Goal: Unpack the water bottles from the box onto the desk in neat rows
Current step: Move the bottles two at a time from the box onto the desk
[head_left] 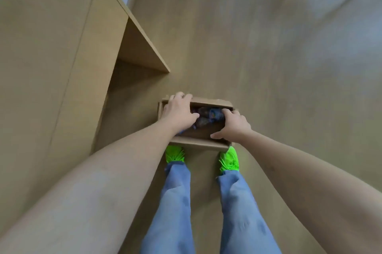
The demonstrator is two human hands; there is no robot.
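- The surface, a pale wooden desk, stood to the left of the box, well apart from it, with an open recess under its top on the side nearest the box.
- The box, open-topped cardboard, sat on the wooden floor just ahead of the person's green shoes, its near wall almost touching both toes.
- The left hand lay over the box's left rim at the far corner; its fingers were curled over the far-left edge, thumb pointing inward across the opening, seemingly gripping the cardboard.
- The water bottles lay inside the box, between the two hands, as a dark, blurred cluster with blue labels; how many, and whether upright or on their sides, could not be told.
- The right hand rested at the box's right side, fingers bent down into the opening near the bottles and thumb stretched along the near-right rim; whether they were pinching a bottle or the box wall could not be told.
- Judged from this, the step was either steadying the box or lifting it towards the desk, with no bottle yet out.
- To do it well, both hands would want a firm hold low on opposite walls, since thin rims may buckle under the weight.
- Keeping the box level would stop the bottles shifting; setting it close beside the desk would shorten each carry.
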